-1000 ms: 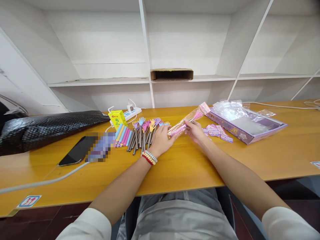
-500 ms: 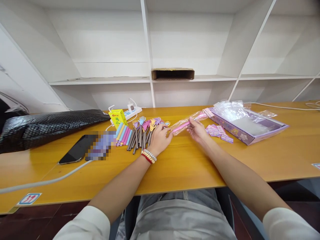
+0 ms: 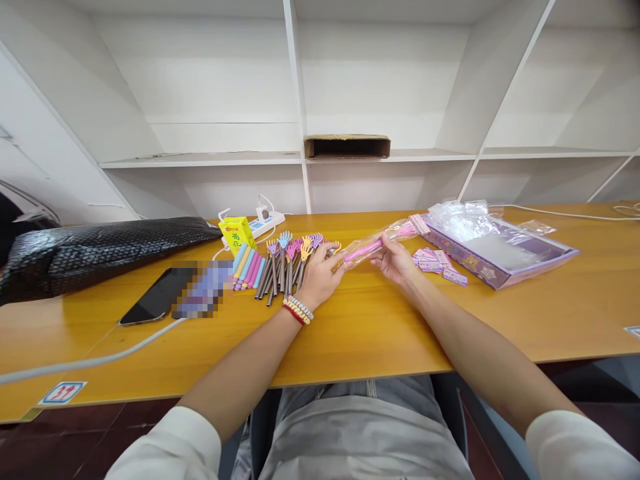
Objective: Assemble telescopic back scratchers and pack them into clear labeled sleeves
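Observation:
A pink back scratcher (image 3: 364,251) lies inside a clear plastic sleeve, held slantwise just over the desk. My left hand (image 3: 321,272) pinches the sleeve's near left end, with a beaded bracelet on the wrist. My right hand (image 3: 394,261) grips the bagged scratcher farther along, towards its pink card end (image 3: 419,225). Left of my left hand lie several back scratcher heads (image 3: 285,257) with metal rods and coloured claws. Beside them is a stack of pastel handles (image 3: 246,268). Small purple cards (image 3: 434,261) rest on the desk right of my right hand.
A purple box (image 3: 500,270) with clear plastic sleeves (image 3: 463,220) stands at the right. At the left are a phone (image 3: 157,297), a black wrapped parcel (image 3: 110,253), a yellow carton (image 3: 237,235) and a power strip (image 3: 267,224). A cardboard box (image 3: 347,147) sits on the shelf.
Both hands keep hold of the bagged back scratcher in nearly the same place. The whole view has shifted very slightly.

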`<act>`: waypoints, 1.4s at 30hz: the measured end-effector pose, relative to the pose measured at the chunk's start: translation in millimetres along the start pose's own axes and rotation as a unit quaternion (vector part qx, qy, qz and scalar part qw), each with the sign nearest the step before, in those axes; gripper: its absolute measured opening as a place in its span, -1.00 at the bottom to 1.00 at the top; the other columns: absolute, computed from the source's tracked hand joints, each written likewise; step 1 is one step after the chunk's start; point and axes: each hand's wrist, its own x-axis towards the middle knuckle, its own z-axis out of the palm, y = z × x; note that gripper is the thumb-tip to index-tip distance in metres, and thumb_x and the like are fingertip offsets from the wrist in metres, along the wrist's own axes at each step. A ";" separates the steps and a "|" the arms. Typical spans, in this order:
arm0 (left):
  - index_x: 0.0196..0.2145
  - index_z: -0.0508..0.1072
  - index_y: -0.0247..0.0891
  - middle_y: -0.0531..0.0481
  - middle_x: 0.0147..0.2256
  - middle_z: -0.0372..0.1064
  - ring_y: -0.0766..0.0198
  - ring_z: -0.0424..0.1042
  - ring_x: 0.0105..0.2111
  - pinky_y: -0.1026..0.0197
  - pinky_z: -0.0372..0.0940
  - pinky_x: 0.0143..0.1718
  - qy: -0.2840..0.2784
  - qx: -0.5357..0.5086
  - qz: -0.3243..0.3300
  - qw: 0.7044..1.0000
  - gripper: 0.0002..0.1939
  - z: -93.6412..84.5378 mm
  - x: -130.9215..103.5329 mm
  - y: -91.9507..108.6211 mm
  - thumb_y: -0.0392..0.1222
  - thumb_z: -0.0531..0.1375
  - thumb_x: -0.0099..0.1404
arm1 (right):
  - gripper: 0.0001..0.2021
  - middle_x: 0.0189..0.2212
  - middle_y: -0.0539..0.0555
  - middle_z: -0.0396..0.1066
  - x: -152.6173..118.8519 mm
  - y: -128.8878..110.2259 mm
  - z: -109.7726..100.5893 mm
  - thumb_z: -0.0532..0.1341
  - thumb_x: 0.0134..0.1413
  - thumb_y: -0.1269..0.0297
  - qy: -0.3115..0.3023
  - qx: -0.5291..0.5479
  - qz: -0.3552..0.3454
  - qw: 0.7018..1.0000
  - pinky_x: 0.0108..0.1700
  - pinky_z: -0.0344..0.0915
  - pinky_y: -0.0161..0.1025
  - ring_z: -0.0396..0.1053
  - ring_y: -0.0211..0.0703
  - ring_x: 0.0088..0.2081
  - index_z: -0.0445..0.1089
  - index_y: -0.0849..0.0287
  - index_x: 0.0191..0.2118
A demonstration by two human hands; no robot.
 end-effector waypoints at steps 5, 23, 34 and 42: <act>-0.14 0.42 -0.24 -0.12 -0.08 0.20 0.23 0.26 -0.07 0.15 0.26 -0.05 0.020 -0.014 0.019 1.000 -0.76 0.0 -0.1 -4.1 -0.19 0.10 0.25 | -0.57 -0.59 -0.05 0.33 -0.7 -0.3 -0.7 0.39 -0.29 0.04 -0.017 -0.031 0.022 0.999 -0.56 0.34 -0.34 0.43 -0.15 -0.48 0.21 0.19 -0.43; -0.44 0.27 -0.28 -0.13 -0.16 0.19 0.20 0.30 -0.17 0.11 0.24 -0.09 -0.040 0.035 -0.026 0.998 -0.88 -3.0 3.8 9.1 -0.24 0.01 0.22 | -0.68 -0.63 -0.10 0.31 13.2 -23.2 -15.8 0.33 -0.17 0.07 0.128 0.020 -0.056 0.990 -0.67 0.14 -0.39 0.26 -0.35 -0.62 0.25 0.16 -0.44; -0.34 0.36 -0.23 -0.06 -0.18 0.24 0.27 0.34 -0.23 0.16 0.26 -0.09 -0.173 0.005 -0.007 0.985 -0.74 -4.0 0.0 11.3 -0.05 -0.02 0.30 | -0.73 -0.60 -0.07 0.30 12.7 -7.7 -6.2 0.31 -0.13 0.14 0.094 0.002 -0.048 0.994 -0.68 0.19 -0.39 0.24 -0.35 -0.63 0.27 0.21 -0.45; -0.42 0.36 -0.26 -0.10 -0.07 0.20 0.22 0.31 -0.17 0.12 0.24 -0.09 -0.182 -0.002 0.013 0.983 -0.71 -6.6 2.7 14.3 -0.06 -0.03 0.31 | -0.84 -0.60 -0.12 0.27 23.2 -30.2 -20.5 0.24 -0.09 0.35 0.232 0.083 -0.135 0.960 -0.52 0.27 -0.42 0.26 -0.39 -0.58 0.20 0.20 -0.44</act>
